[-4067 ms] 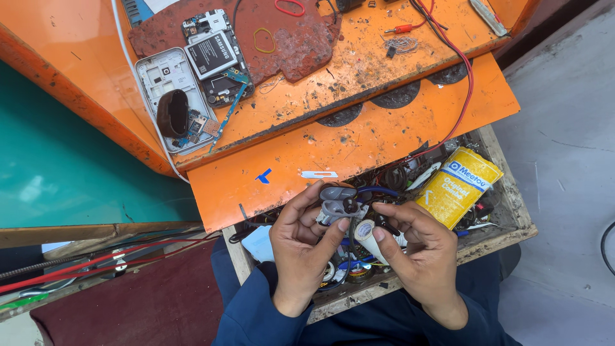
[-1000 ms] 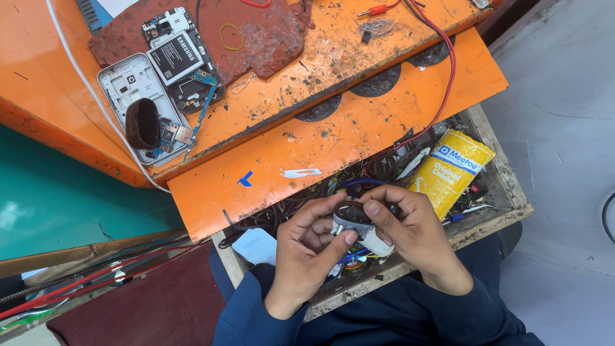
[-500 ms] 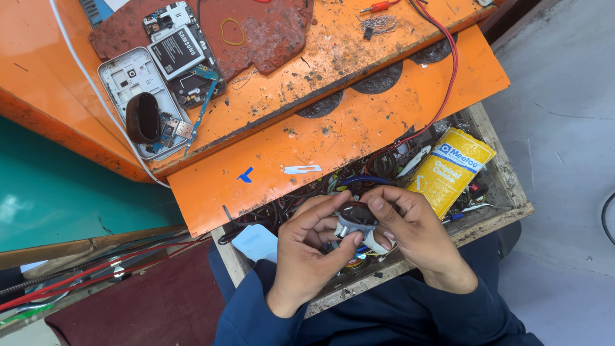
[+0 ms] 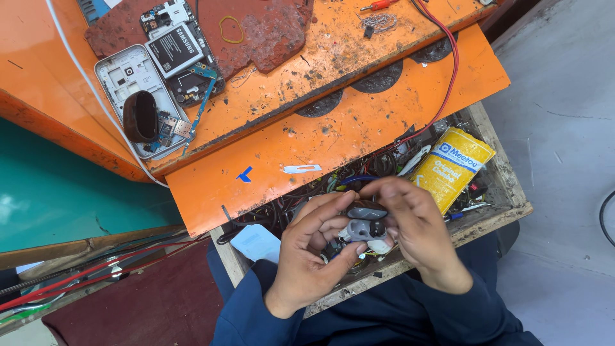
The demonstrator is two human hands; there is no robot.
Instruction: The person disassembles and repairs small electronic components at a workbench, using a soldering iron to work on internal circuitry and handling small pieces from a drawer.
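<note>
At 10 o'clock in the view, a disassembled phone frame point(image 4: 131, 83) lies on the orange workbench point(image 4: 333, 57), with a dark oval part point(image 4: 140, 116) resting on it. Just beside it, at 11 o'clock, sits a phone battery point(image 4: 173, 49) on a circuit board. A white cable point(image 4: 90, 96) runs past the frame's left edge. A yellow rubber band point(image 4: 230, 28) lies on a rust-coloured mat point(image 4: 269, 32) at 12 o'clock.

Below the bench, an orange panel point(image 4: 333, 144) covers part of a wooden drawer point(image 4: 506, 192) filled with tangled wires.

The left hand point(image 4: 307, 253), at 6 o'clock, is closed on a small grey-and-white earbud-like component point(image 4: 364, 229), thumb beneath it and fingers curled behind. The right hand point(image 4: 416, 224) is clamped on the same component from the opposite side, fingertips pressing a dark cap-like part point(image 4: 366, 210) at its top. The component is held over the drawer, between both hands.

At 3 o'clock, a yellow packet point(image 4: 451, 168) lies in the drawer, near the right hand. A red wire point(image 4: 451, 70) runs from the bench into the drawer.
</note>
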